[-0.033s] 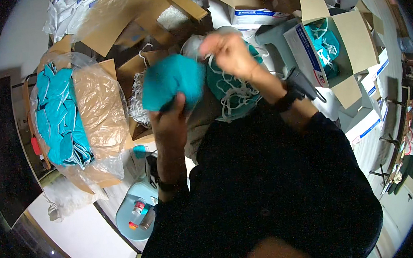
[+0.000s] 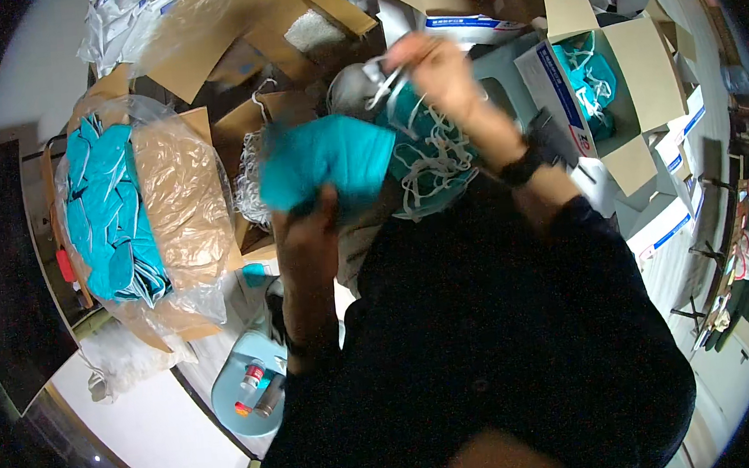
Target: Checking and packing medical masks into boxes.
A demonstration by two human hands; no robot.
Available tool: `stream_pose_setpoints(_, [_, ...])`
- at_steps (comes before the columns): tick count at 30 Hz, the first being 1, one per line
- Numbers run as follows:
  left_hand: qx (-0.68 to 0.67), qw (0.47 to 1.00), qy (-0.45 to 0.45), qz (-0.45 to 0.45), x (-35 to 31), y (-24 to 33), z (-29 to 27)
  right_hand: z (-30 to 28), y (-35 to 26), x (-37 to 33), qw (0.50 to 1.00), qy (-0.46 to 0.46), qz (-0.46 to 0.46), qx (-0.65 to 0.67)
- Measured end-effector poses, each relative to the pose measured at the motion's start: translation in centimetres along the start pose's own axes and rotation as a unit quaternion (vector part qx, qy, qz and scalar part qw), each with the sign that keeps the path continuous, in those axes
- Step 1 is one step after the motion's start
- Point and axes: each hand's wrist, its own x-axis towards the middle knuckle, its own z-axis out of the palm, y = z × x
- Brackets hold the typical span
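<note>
Since the earlier frame the right hand [image 2: 439,75] has gone up and a bit right, and the teal mask [image 2: 325,160] in the left hand [image 2: 308,230] has swung over to the right too.

Left to right, then. Far left there's a heap of flat teal pieces [image 2: 107,211], white-edged, lying in clear plastic [image 2: 197,305] beside brown cardboard [image 2: 179,183]. Nearer, a pale blue stool [image 2: 226,378] has a red-labelled bottle [image 2: 250,377] lying on it. Next comes an open box [image 2: 238,121] with a tangle of white cords [image 2: 252,191] in it.

The mask is just right of that box, up in front of the person. Left fingers are closed on its near edge, thumb on the side facing us. Behind and to the right sits a pile of masks [image 2: 432,185] with loose white straps all over it. Right fingers are narrow, pinched on a white strap [image 2: 389,81], pretty blurry; can't tell which mask it belongs to. There's a black band [image 2: 521,168] on that wrist.

Far right, an open carton [image 2: 648,72] holds more teal masks [image 2: 591,80].
</note>
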Motion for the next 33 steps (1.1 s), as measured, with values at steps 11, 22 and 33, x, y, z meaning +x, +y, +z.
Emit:
stream_pose_setpoints(11, [-0.013,0.988,-0.077,0.134,4.1,-6.4,-4.2,-4.4,-0.4,0.7,0.972,-0.045,0.170,-0.157])
stream_pose_setpoints(22, [0.351,0.913,-0.208,-0.024,9.8,-6.9,3.1,-2.8,-0.5,-1.0,0.802,-0.277,0.238,-0.474])
stream_pose_setpoints(33, [0.059,0.984,-0.165,0.038,6.8,-5.3,5.5,-3.8,-1.9,-2.1,0.932,-0.065,0.332,0.133])
